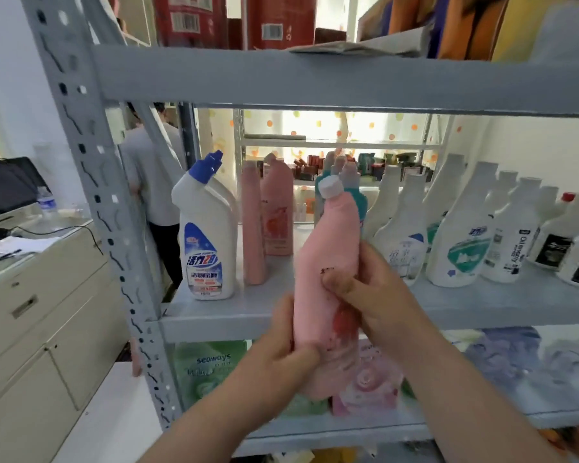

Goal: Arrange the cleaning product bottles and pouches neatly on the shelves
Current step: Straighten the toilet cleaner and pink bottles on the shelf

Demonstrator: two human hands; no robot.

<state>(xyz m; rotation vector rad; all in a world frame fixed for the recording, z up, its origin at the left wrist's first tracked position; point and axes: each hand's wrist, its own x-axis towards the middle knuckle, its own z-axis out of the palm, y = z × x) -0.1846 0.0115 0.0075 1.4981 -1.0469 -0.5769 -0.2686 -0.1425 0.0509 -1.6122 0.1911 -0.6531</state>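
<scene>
Right now, both hands hold one pink bottle up in front of the middle shelf. The left hand grips it low down, with the fingers curled round the back and the thumb on the front. The right hand grips its middle from the right side, fingers wrapped round it and thumb pressed on the front. The bottle leans a bit, with its white cap at the top. There is a red mark on its front, maybe a picture, but it is too blurry to tell.

On the shelf, at the left, a blue-top bottle stands up. Just right of it stand two more pink ones. To the right, a row of white bottles runs off to the side. On the shelf below lie a green pouch and a pink pouch. Far back on the left stands a person.
</scene>
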